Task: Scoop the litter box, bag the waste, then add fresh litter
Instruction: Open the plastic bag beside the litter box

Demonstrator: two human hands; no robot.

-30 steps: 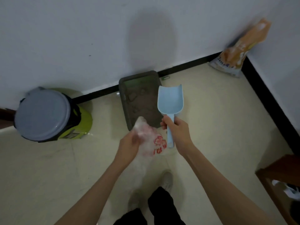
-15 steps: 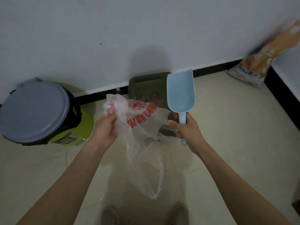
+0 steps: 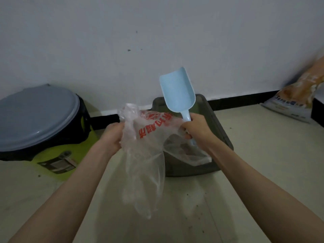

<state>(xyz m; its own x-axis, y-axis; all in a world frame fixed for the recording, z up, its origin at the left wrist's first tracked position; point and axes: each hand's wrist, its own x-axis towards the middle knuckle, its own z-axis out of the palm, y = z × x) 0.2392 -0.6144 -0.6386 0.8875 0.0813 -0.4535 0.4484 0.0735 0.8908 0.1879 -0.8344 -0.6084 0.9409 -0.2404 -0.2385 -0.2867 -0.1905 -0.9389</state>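
View: looking down from the person's head at both forearms reaching forward over a pale floor (image 3: 263, 155), toward a white wall.
Left hand (image 3: 113, 137): fingers curled, gripping one edge of a thin clear bag (image 3: 145, 155) with red print.
Right hand (image 3: 196, 132): wrapped around the handle of a light blue scoop (image 3: 177, 90), blade pointing up and empty; the same fingers also pinch the bag's other edge.
Change: a second ago the bag was a crumpled wad in the left hand; now it is pulled wide between both hands, its body hanging loose toward the floor.
Meaning: by my reading, the bag is being opened to take waste, so scooping has not begun and fresh litter is a later step.
Litter box (image 3: 217, 137): dark grey tray on the floor against the wall, directly behind the bag; dark litter shows through the plastic.
Fresh litter: an orange and white sack (image 3: 298, 95) leans in the far right corner, well apart from the tray.
Bin (image 3: 35, 116): green with a grey lid, at left, near the wall.
Floor near the tray: a few dark specks scattered.
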